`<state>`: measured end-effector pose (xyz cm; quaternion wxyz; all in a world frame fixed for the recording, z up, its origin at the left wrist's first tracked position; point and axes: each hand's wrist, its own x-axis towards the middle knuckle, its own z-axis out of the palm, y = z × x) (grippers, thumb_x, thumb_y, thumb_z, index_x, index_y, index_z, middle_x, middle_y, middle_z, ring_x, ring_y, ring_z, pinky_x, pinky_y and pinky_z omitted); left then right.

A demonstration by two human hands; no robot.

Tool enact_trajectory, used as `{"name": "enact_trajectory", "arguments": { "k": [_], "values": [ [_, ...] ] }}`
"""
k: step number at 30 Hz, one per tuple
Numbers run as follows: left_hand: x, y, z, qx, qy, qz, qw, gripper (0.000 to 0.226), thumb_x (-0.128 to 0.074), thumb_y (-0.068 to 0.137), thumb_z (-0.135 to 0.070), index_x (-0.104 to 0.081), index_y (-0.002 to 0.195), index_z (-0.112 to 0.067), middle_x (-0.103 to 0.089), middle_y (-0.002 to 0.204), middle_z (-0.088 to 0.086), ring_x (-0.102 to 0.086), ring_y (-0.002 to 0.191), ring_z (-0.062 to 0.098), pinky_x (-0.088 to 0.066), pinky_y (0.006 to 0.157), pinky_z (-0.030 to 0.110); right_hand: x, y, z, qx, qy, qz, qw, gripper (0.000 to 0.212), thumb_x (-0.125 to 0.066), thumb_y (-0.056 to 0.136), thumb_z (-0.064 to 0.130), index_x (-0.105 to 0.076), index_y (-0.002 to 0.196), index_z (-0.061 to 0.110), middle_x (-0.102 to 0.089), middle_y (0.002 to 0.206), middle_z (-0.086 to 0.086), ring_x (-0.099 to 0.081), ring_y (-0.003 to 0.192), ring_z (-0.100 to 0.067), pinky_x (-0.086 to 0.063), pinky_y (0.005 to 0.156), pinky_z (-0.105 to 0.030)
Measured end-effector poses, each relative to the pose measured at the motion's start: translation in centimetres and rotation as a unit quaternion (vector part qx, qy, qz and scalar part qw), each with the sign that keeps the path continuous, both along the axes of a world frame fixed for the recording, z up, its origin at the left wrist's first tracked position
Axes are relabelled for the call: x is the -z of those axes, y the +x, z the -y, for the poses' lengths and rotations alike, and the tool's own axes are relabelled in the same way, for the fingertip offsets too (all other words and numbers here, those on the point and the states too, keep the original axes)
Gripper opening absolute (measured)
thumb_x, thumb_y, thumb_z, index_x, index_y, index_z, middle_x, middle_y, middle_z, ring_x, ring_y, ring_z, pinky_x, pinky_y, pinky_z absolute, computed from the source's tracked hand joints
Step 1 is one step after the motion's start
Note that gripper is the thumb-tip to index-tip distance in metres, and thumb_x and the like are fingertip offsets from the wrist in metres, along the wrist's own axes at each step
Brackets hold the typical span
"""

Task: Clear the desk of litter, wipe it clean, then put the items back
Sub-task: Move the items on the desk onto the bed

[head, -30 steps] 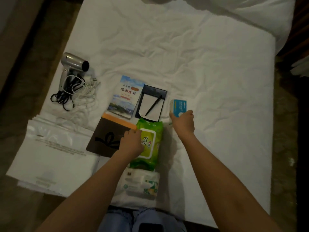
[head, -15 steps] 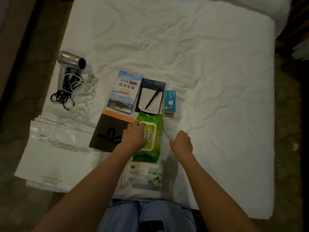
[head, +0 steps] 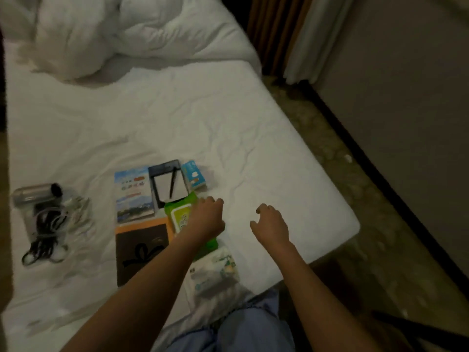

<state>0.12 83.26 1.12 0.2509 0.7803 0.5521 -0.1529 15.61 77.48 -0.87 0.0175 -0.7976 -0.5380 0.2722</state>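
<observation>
Bed (head: 228, 138) carries everything: no table shows. Items lie in a cluster at seven o'clock: brown gift bag (head: 140, 250), travel booklet (head: 133, 193), notepad (head: 166, 182). The left hand (head: 205, 217) rests on the green wipes pack (head: 179, 217), fingers curled over it; the right hand (head: 270, 222) hovers loosely open at five o'clock, empty. Wiping seems next; pulling a wipe calls for steadying the pack.

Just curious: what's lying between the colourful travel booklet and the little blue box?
In the head view, a dark notepad holder with white paper and a black pen lies between the travel booklet and the blue box.
</observation>
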Motion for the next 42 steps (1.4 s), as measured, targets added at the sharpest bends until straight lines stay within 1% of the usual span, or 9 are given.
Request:
{"name": "enact_trajectory", "arguments": {
  "k": [4, 8, 11, 17, 22, 27, 32, 36, 42],
  "values": [
    [-2.4, 4.9, 2.2, 0.121, 0.028, -0.006, 0.992, 0.051, -0.051, 0.089, -0.024, -0.037, 0.137, -0.012, -0.044, 0.134, 0.012, -0.042, 0.123, 0.031, -0.039, 0.098, 0.040, -2.0, 3.0, 6.6, 0.103, 0.013, 0.002, 0.995, 0.035, -0.052, 0.094, 0.024, -0.047, 0.126, 0.010, -0.051, 0.126, -0.008, -0.047, 0.116, -0.023, -0.043, 0.088, -0.032],
    [-4.7, 12.8, 6.4, 0.261, 0.064, 0.008, 0.963, 0.050, -0.049, 0.092, -0.022, -0.036, 0.138, -0.013, -0.044, 0.134, 0.010, -0.041, 0.123, 0.028, -0.037, 0.098, 0.039, -4.3, 6.9, 14.8, 0.221, 0.032, 0.013, 0.975, 0.033, -0.053, 0.094, 0.026, -0.050, 0.122, 0.009, -0.054, 0.121, -0.009, -0.051, 0.113, -0.026, -0.045, 0.089, -0.031],
    [-5.8, 18.7, 11.6, 0.363, 0.076, 0.035, 0.928, 0.049, -0.049, 0.091, -0.022, -0.037, 0.138, -0.013, -0.046, 0.133, 0.009, -0.043, 0.122, 0.027, -0.037, 0.098, 0.038, -5.6, 9.8, 21.5, 0.333, 0.068, 0.010, 0.940, 0.027, -0.055, 0.092, 0.026, -0.055, 0.112, 0.008, -0.059, 0.113, -0.010, -0.056, 0.106, -0.028, -0.050, 0.084, -0.032],
    [-6.4, 28.0, 27.5, 0.530, 0.026, 0.052, 0.846, 0.033, -0.049, 0.091, -0.020, -0.050, 0.123, -0.012, -0.054, 0.124, 0.011, -0.052, 0.113, 0.028, -0.041, 0.089, 0.033, -7.5, 12.8, 38.1, 0.528, 0.078, 0.073, 0.843, 0.036, -0.057, 0.093, 0.025, -0.050, 0.127, 0.015, -0.054, 0.126, -0.003, -0.051, 0.116, -0.020, -0.047, 0.095, -0.032],
    [-8.1, 32.7, 43.7, 0.661, 0.017, 0.097, 0.744, 0.045, -0.053, 0.089, -0.025, -0.046, 0.132, -0.014, -0.050, 0.130, 0.011, -0.046, 0.121, 0.030, -0.040, 0.099, 0.041, -8.0, 12.5, 53.0, 0.626, 0.038, 0.072, 0.775, 0.028, -0.053, 0.092, 0.016, -0.052, 0.119, 0.009, -0.055, 0.122, -0.011, -0.052, 0.111, -0.029, -0.046, 0.085, -0.035],
    [-10.1, 34.3, 56.9, 0.738, 0.004, 0.144, 0.660, 0.046, -0.053, 0.091, -0.024, -0.042, 0.135, -0.018, -0.047, 0.132, 0.006, -0.043, 0.123, 0.026, -0.037, 0.104, 0.042, -9.1, 10.9, 63.7, 0.712, 0.027, 0.090, 0.696, 0.033, -0.056, 0.093, 0.024, -0.051, 0.123, 0.012, -0.056, 0.123, -0.008, -0.055, 0.108, -0.026, -0.049, 0.085, -0.035],
    [-10.4, 35.8, 65.1, 0.806, 0.027, 0.135, 0.575, 0.048, -0.050, 0.092, -0.021, -0.038, 0.139, -0.015, -0.044, 0.137, 0.009, -0.040, 0.127, 0.028, -0.035, 0.103, 0.042, -9.1, 9.9, 69.8, 0.786, 0.047, 0.097, 0.609, 0.036, -0.056, 0.092, 0.025, -0.052, 0.125, 0.010, -0.057, 0.125, -0.009, -0.053, 0.112, -0.026, -0.049, 0.088, -0.038],
    [-9.3, 36.0, 70.1, 0.851, 0.024, 0.099, 0.515, 0.049, -0.052, 0.090, -0.018, -0.040, 0.137, -0.015, -0.044, 0.137, 0.009, -0.040, 0.127, 0.028, -0.035, 0.103, 0.041, -8.8, 8.6, 73.0, 0.834, 0.052, 0.095, 0.541, 0.037, -0.055, 0.093, 0.024, -0.051, 0.127, 0.010, -0.055, 0.125, -0.008, -0.051, 0.112, -0.025, -0.043, 0.079, -0.030],
    [-7.3, 37.4, 76.0, 0.908, -0.010, 0.085, 0.410, 0.048, -0.052, 0.089, -0.017, -0.042, 0.135, -0.015, -0.047, 0.133, 0.009, -0.042, 0.122, 0.029, -0.036, 0.098, 0.039, -9.2, 8.5, 77.6, 0.894, 0.038, 0.109, 0.433, 0.037, -0.055, 0.091, 0.022, -0.052, 0.127, 0.010, -0.055, 0.126, -0.009, -0.051, 0.114, -0.025, -0.045, 0.085, -0.034]
  ]
}}
